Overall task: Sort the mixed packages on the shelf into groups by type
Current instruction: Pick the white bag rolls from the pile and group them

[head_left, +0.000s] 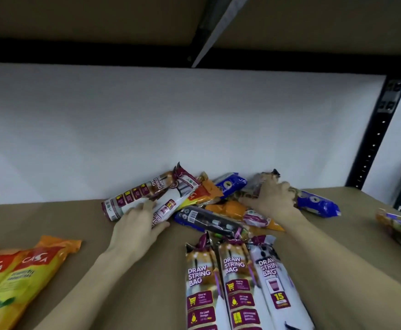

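Three draw-string bags [240, 282] lie sorted between my wrists, two Casa packs [23, 267] left of my left hand [137, 225], which grips a fourth bag [144, 194]; my right hand [273, 198] clutches a pack [264, 178] in the unsorted pile [220, 210].

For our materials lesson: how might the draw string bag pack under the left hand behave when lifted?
The draw string bag pack looks like a roll in glossy film, so probably slippery. Its rounded shape may roll if pushed. It lies atop the pile, so neighbours may shift.
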`<action>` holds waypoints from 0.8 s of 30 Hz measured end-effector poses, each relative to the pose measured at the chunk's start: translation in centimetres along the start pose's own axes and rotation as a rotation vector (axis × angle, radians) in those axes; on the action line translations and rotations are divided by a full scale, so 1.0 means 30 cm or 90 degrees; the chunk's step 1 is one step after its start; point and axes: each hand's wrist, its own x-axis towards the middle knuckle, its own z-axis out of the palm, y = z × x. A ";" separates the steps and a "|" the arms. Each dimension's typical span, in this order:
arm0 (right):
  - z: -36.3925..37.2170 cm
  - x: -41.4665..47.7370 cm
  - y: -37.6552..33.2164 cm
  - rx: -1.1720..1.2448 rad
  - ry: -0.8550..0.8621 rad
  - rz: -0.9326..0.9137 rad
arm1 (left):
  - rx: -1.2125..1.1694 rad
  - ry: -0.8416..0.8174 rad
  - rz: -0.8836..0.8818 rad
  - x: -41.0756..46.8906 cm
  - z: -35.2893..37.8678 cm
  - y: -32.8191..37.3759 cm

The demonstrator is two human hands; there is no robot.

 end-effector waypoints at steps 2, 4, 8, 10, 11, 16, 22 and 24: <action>-0.002 -0.022 0.014 0.047 -0.004 0.029 | 0.015 -0.018 -0.008 -0.015 0.002 -0.002; -0.035 -0.028 0.047 0.197 -0.037 0.051 | 0.020 -0.013 -0.008 -0.032 -0.004 -0.002; -0.090 -0.061 0.123 0.474 -0.065 0.127 | 0.004 0.008 -0.031 -0.069 -0.024 0.031; -0.109 -0.094 0.136 0.497 -0.053 0.119 | -0.015 0.011 -0.036 -0.086 -0.040 0.048; -0.116 -0.109 0.136 0.487 -0.046 0.106 | -0.026 0.015 -0.039 -0.097 -0.053 0.057; -0.181 -0.257 0.087 0.420 -0.041 0.010 | -0.111 0.058 -0.077 -0.200 -0.155 0.142; -0.240 -0.629 0.014 0.298 -0.052 -0.075 | -0.165 0.073 -0.167 -0.389 -0.341 0.323; -0.227 -0.756 0.007 0.283 -0.056 -0.090 | -0.182 0.032 -0.176 -0.472 -0.384 0.381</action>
